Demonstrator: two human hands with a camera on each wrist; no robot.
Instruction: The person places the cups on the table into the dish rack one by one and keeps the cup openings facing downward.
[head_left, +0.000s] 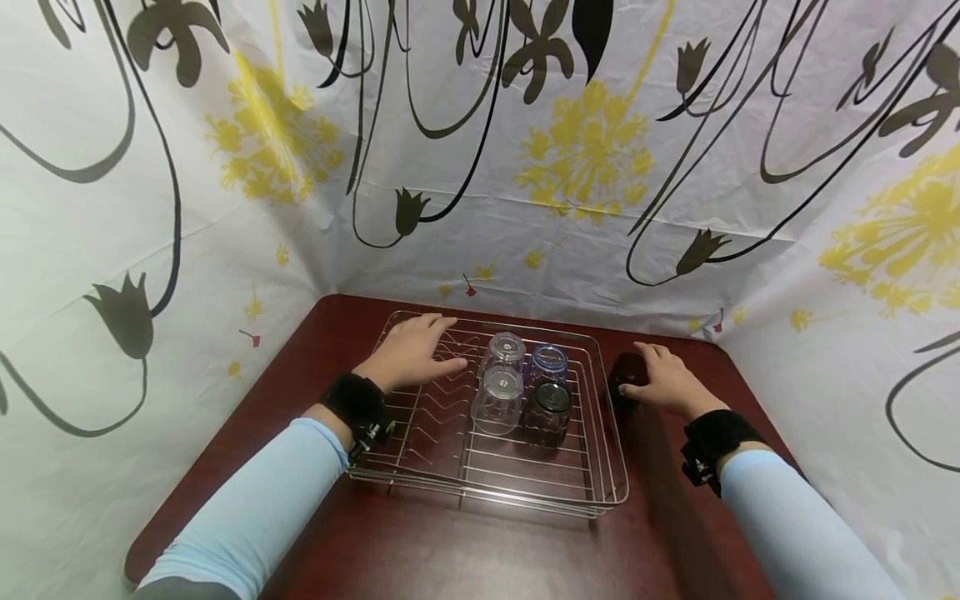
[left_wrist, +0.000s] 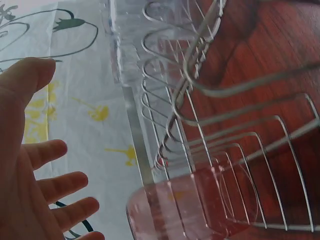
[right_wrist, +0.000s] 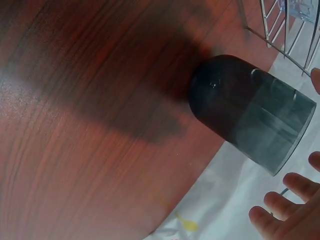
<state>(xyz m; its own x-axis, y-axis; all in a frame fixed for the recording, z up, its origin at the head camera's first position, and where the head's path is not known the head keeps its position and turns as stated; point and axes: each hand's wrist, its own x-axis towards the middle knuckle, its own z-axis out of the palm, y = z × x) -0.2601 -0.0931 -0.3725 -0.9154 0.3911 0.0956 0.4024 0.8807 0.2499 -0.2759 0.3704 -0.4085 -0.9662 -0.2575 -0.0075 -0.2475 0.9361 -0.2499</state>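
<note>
A dark see-through tumbler (right_wrist: pixel 245 110) stands upright on the table, just right of the wire dish rack (head_left: pixel 525 492). My right hand (head_left: pixel 667 383) is at the tumbler's rim with fingers spread, and the right wrist view shows a gap between fingertips and glass. Over the rack's left side hovers my left hand (head_left: pixel 412 354), its fingers loosely extended and nothing in its grasp. Two clear glasses (head_left: pixel 501 400), a blue-tinted glass (head_left: pixel 549 360) and a dark glass (head_left: pixel 549 417) sit upside down in the rack. Low in the left wrist view is a see-through, rounded cup-like thing (left_wrist: pixel 165 210).
The dark red wooden table (head_left: pixel 480 558) has rounded corners. A white curtain (head_left: pixel 480 225) with flower prints hangs behind it and along both sides. Wavy wire dividers (head_left: pixel 435 408) line the left half of the rack.
</note>
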